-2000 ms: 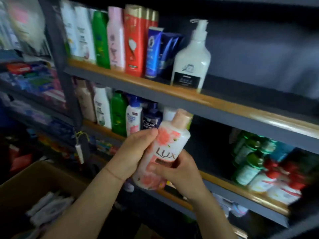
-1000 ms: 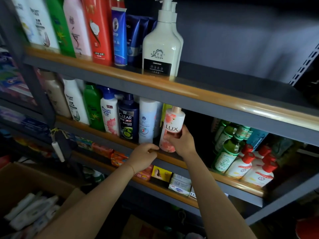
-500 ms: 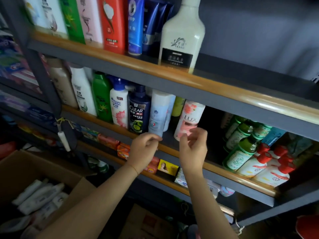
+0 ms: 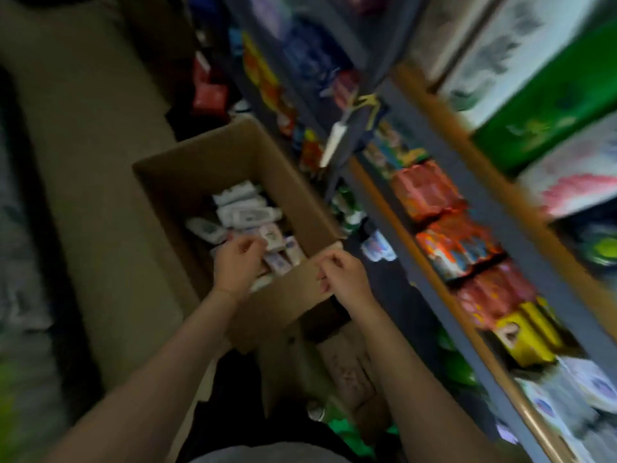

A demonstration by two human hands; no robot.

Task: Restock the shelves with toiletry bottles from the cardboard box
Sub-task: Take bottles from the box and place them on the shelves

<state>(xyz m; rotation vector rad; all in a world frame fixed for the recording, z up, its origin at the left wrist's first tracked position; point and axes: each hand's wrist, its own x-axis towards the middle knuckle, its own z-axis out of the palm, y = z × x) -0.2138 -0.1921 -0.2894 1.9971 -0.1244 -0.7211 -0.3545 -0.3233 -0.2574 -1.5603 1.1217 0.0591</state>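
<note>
The view is blurred and tilted. An open cardboard box [image 4: 187, 168] stands on the floor left of the shelves and holds several white and pink toiletry bottles [image 4: 243, 213]. My left hand [image 4: 237, 262] hovers over the bottles inside the box, fingers loosely curled, holding nothing. My right hand [image 4: 344, 275] hangs over the box's near flap [image 4: 293, 295], fingers loosely curled and empty. The shelves [image 4: 430, 135] with their wooden lip run along the right.
Lower shelves on the right carry red and orange packs [image 4: 430, 192], a yellow box [image 4: 524, 335] and white packs. A white tag [image 4: 334, 142] dangles from the shelf post. Beige floor [image 4: 83, 135] lies left of the box. Another carton [image 4: 347, 369] sits below my arms.
Both hands have left the Lux bottle on the middle shelf and dropped to the cardboard box. The view has swung down and left, away from the upper shelves.
</note>
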